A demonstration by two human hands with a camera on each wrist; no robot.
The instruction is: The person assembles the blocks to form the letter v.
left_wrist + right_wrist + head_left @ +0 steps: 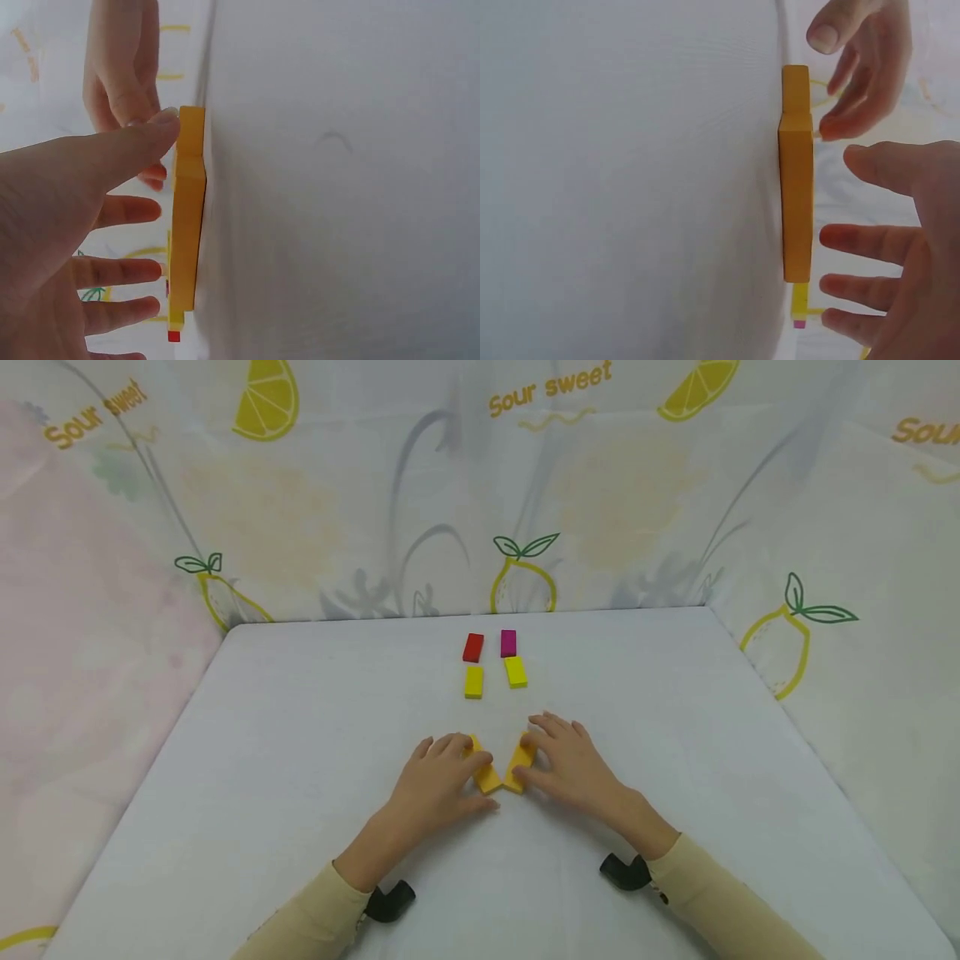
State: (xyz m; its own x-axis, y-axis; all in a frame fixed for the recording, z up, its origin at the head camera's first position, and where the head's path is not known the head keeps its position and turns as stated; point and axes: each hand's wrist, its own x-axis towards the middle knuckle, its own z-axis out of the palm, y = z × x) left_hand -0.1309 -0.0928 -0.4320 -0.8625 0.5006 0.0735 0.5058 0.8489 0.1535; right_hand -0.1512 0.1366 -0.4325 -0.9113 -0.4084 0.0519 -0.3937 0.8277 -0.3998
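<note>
Two orange-yellow rectangular blocks lie on the white table, a left block point(489, 780) and a right block point(522, 755), their near ends meeting in a V. My left hand point(438, 779) is over the left block, its fingertips right at the top face and the thumb stretched out by the near end. Over the right block, my right hand point(576, 768) has its fingers spread, the thumb near the block's side. In the right wrist view the fingers point(866, 286) are fairly straight and stand just above the block. Neither hand is curled round its block.
Beyond the hands stand two short columns of small blocks: a red block point(473, 647) behind a yellow one point(474, 682), and a magenta block point(508, 643) behind another yellow one point(516, 672). A lemon-print cloth point(360, 510) hangs behind the table point(300, 710).
</note>
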